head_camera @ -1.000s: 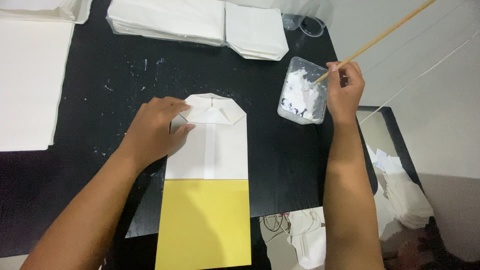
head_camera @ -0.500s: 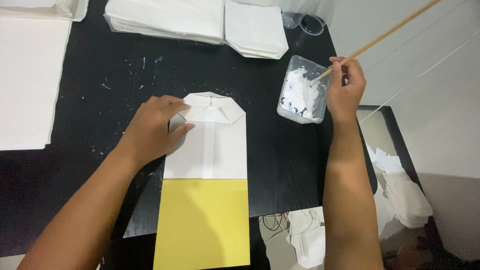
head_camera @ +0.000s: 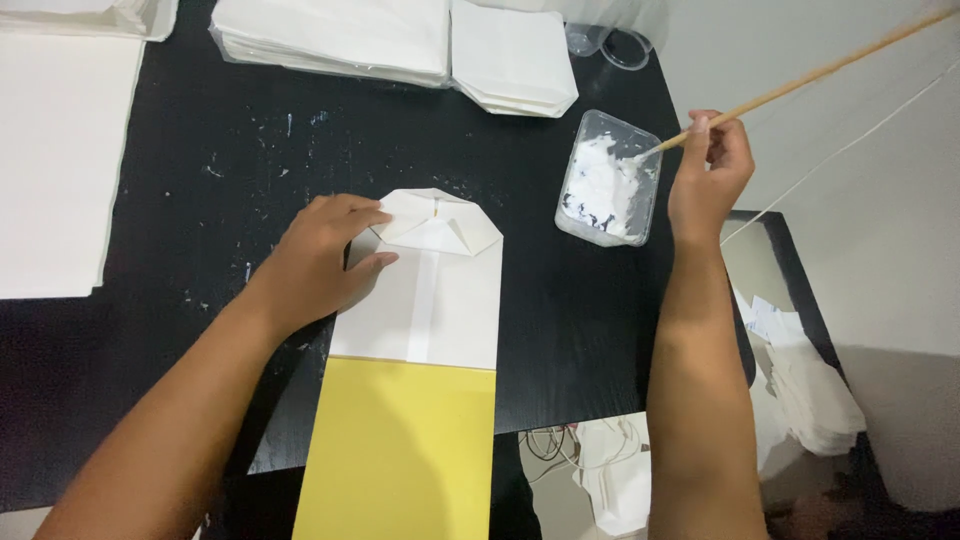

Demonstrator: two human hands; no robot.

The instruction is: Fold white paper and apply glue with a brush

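White and yellow, the flat paper bag (head_camera: 420,330) lies lengthwise on the black table (head_camera: 230,160) in front of me, its folded white bottom pointing away and its yellow half hanging past the near edge. My left hand (head_camera: 325,262) rests open and flat on the bag's left side, fingers spread against the folded flaps at the top. My right hand (head_camera: 708,180) is closed around a long thin wooden stick (head_camera: 800,80), pinched near its lower end, and the tip sits in the clear plastic tub (head_camera: 610,180) of white paste just to the right of the bag. Stacks of white folded bags (head_camera: 400,40) lie along the far edge of the table, and a broad white sheet pile (head_camera: 55,160) sits on the left. Dried white specks dot the table between them.
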